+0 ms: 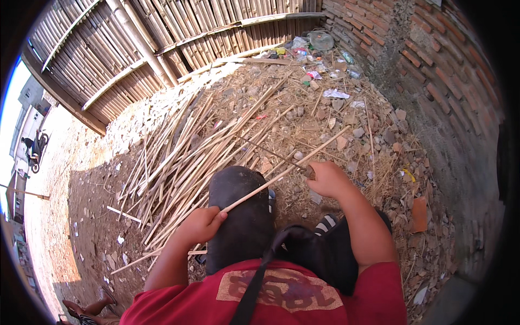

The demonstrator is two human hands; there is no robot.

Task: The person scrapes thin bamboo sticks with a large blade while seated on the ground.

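My left hand (201,223) is closed round a pale bamboo strip (287,172), which slants up and away to the right. The strip lies across a black pad (235,216) over my left leg. In my closed right hand (328,180) is the handle of a long knife with a thin dark blade (276,156). Its blade points to the far left and crosses the strip near my right fist; whether the two touch I cannot tell. Beyond my left hand, a heap of split bamboo strips (181,157) lies on the ground.
Rubble and dry straw (374,141) cover the ground, with litter (314,54) in the far corner. A bamboo fence (216,32) stands ahead, a brick wall (433,70) at the right. Another person's feet (89,309) show at lower left; a motorcycle (37,149) stands farther off.
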